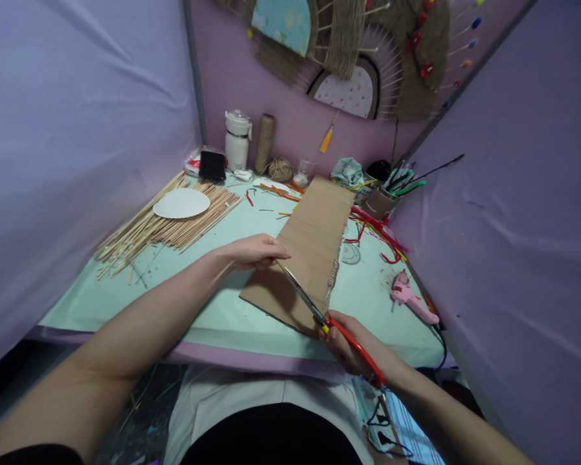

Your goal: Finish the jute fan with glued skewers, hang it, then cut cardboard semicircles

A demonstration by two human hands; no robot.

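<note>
Long scissors with red handles (356, 349) point up and to the left over a piece of brown cardboard (314, 226). My right hand (351, 342) is closed around the handles. The blades look closed or nearly so, and their tip reaches the fingertips of my left hand (259, 252). That hand is pinched above the cardboard's left edge; what its fingers hold, if anything, is too small to make out. The cardboard lies aslant on the pale green table (213, 290), its right edge ragged.
Thin wooden sticks (208, 223) and a white paper plate (181, 203) lie at the left. A pink glue gun (414, 303) rests at the right, near red pipe cleaners (372, 223). A white bottle (237, 142), twine (281, 169) and a pen holder (380, 201) stand behind.
</note>
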